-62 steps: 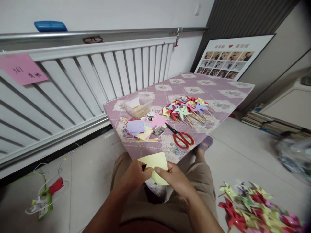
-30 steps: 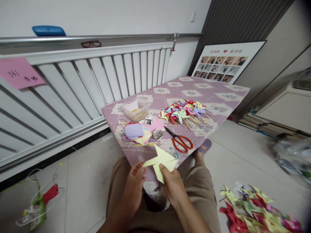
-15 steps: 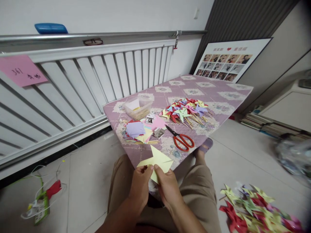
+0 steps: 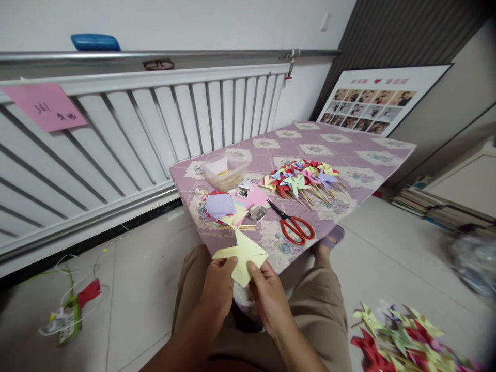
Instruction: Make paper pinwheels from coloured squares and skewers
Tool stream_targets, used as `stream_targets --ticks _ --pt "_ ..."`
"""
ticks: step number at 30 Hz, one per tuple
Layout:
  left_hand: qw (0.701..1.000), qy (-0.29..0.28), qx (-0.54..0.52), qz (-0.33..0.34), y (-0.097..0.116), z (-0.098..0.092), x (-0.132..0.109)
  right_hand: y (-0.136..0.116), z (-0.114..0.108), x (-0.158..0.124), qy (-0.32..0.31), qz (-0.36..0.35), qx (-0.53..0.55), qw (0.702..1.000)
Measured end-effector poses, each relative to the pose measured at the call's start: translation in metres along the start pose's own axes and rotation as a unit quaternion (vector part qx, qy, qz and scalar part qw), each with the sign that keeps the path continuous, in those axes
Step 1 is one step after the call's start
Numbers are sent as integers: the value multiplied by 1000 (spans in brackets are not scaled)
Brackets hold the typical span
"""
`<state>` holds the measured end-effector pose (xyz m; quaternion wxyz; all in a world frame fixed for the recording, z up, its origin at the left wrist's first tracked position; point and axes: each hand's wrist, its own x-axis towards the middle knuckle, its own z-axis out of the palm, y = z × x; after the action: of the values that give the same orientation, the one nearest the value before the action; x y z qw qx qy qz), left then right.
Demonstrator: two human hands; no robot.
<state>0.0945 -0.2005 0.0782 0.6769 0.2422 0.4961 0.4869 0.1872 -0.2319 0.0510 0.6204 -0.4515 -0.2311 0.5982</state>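
Observation:
A pale yellow paper (image 4: 244, 253), cut and partly folded into pointed arms, is held above the table's near corner. My left hand (image 4: 220, 281) pinches its left side, thumb on top. On the right side my right hand (image 4: 269, 289) grips it between thumb and fingers. Beyond it lie a stack of coloured paper with a lilac sheet (image 4: 220, 205) on top, and thin sticks (image 4: 248, 227). Red-handled scissors (image 4: 296, 227) rest open to the right of the stack. Behind them is a pile of paper pinwheels on sticks (image 4: 304, 178).
A clear plastic box (image 4: 226, 175) with sticks stands at the table's back left. More pinwheels (image 4: 406, 336) lie on the floor at right. A power strip (image 4: 70, 323) with cables is on the floor at left. A white radiator (image 4: 217, 113) runs behind the table (image 4: 329, 139).
My hands have moved slightly apart, and the yellow paper now lies flatter and a little further left. The whole view has shifted slightly.

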Motion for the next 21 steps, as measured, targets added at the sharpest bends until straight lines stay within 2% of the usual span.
stream_targets --ticks 3,5,7,10,12,14,16,18,21 --pt "997 -12 -72 3 11 -6 8 -2 -13 3 32 -86 -111 990" --pt "994 -16 -107 8 15 -11 12 -3 -20 4 35 -160 -195 967" --pt "993 -24 -119 4 15 -14 15 -3 -25 2 -3 -229 -293 928" --pt "993 -31 -112 -11 15 -16 14 -2 -26 -2 -85 -317 -417 847" --pt "993 -42 -108 -19 16 -16 11 -1 -25 -3 -119 -353 -465 803" --pt "992 -66 -102 -22 18 -15 8 0 -24 -2 -131 -369 -493 777" --pt "992 -88 -94 -21 19 -15 6 0 -24 -1 -131 -379 -507 763" --pt "992 -94 -86 -21 19 -15 3 -2 -23 -1 -128 -385 -506 761" --pt "993 -89 -79 -24 17 -15 1 -7 -22 -3 -126 -371 -483 783"
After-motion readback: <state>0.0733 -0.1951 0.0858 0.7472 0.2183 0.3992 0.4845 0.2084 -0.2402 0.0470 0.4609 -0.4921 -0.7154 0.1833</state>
